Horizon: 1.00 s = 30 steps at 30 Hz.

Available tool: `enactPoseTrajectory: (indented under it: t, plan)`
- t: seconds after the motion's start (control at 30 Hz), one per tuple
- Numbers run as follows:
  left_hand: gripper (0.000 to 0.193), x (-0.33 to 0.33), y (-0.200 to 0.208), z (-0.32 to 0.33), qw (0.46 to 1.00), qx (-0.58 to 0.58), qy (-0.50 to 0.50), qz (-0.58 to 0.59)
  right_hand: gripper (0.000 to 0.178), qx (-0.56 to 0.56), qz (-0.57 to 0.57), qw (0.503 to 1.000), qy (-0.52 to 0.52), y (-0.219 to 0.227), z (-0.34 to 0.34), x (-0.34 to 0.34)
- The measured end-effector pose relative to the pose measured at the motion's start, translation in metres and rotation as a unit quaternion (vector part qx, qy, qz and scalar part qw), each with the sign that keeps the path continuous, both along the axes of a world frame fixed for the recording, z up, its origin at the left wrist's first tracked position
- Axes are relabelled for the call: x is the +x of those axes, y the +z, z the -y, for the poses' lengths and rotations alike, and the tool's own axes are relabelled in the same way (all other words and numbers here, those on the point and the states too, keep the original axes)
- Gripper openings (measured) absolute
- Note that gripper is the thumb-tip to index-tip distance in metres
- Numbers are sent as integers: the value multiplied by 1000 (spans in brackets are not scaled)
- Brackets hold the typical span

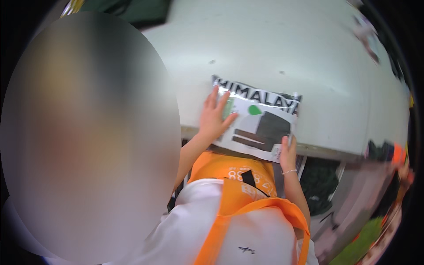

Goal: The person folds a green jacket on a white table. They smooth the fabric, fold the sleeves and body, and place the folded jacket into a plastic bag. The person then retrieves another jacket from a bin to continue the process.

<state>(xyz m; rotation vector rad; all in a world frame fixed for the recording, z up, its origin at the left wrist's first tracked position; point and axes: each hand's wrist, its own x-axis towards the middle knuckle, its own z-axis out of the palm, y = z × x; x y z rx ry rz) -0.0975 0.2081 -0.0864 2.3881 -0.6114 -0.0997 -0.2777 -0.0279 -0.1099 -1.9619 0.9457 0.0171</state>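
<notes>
A flat, glossy plastic package lies at the table's near edge, in front of my body. It is white, with large black lettering along its far side, a green mark and a printed picture of dark folded cloth. My left hand rests on its left part, palm down with the fingers spread. At the near right corner, my right hand grips the package's edge, thumb on top and the other fingers mostly hidden beneath. A thin bracelet circles the right wrist.
The white tabletop stretches away beyond the package. A dark green item sits at the far left. Below the table on the right is a heap of dark green material. An orange and dark item is at the right edge. A blurred oval hides the left side.
</notes>
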Motion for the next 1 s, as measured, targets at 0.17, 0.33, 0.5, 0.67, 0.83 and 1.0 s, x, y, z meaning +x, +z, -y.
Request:
enactPoseTrajectory:
  t: [0.17, 0.33, 0.5, 0.67, 0.83, 1.0]
  plan:
    - [96, -64, 0, -43, 956, -56, 278, -77, 67, -14, -21, 989, 147, 3, 1, 25]
    - [102, -150, -4, -90, 803, -163, 513, -257, 63, -22, -49, 921, 386, 29, -46, 73]
    - [94, -283, -34, -181, 683, -219, 674, -174, 67, 70, -43, 786, 613, 52, -176, 72]
    - [88, -344, -3, -313, 598, -148, 776, -134, 78, 106, -58, 714, 690, 28, -337, 52]
    - [84, -374, -6, -495, 536, 170, 827, 5, 85, 119, 4, 641, 759, 7, -508, 51]
    - [52, -368, -69, -519, 602, 54, 761, -236, 53, 63, -120, 538, 832, -46, -458, 40]
